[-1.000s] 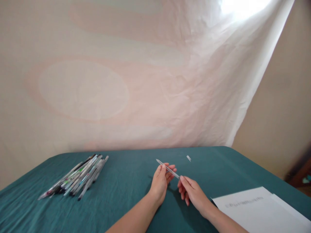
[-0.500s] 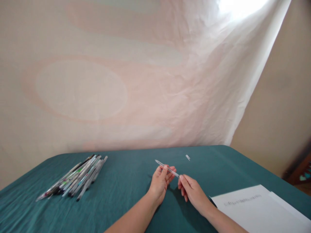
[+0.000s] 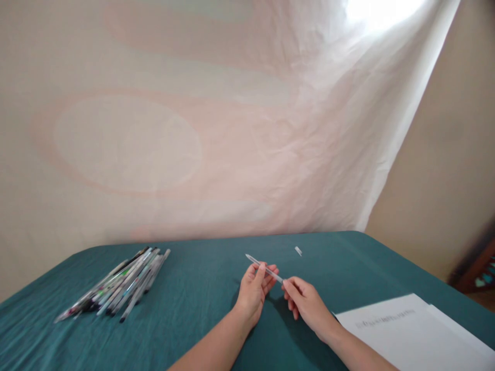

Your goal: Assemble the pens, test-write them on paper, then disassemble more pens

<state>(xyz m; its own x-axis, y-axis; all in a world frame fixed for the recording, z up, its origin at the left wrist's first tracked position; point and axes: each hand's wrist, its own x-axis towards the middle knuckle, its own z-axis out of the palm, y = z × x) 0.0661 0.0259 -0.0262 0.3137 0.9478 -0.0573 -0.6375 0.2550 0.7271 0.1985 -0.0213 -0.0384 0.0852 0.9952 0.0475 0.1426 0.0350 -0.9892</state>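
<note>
A slim clear pen (image 3: 273, 274) is held between my two hands over the table, its pointed tip toward the upper left. My left hand (image 3: 253, 289) grips it near the tip, thumb pressed on top and fingers beneath. At the pen's other end, the thumb and index finger of my right hand (image 3: 305, 301) pinch it. Beyond my hands, a small whitish pen cap (image 3: 298, 251) lies on the cloth. What is printed on the pen, if anything, is too small to tell.
A teal cloth covers the table (image 3: 201, 299). To the left lies a heap of several pens (image 3: 124, 283). White paper sheets (image 3: 413, 335) with a row of dark scribbles rest at the right front. A pale fabric sheet (image 3: 240, 129) hangs behind the table.
Very little differs. Both hands keep the same hold on the pen, and the whole view has shifted slightly.
</note>
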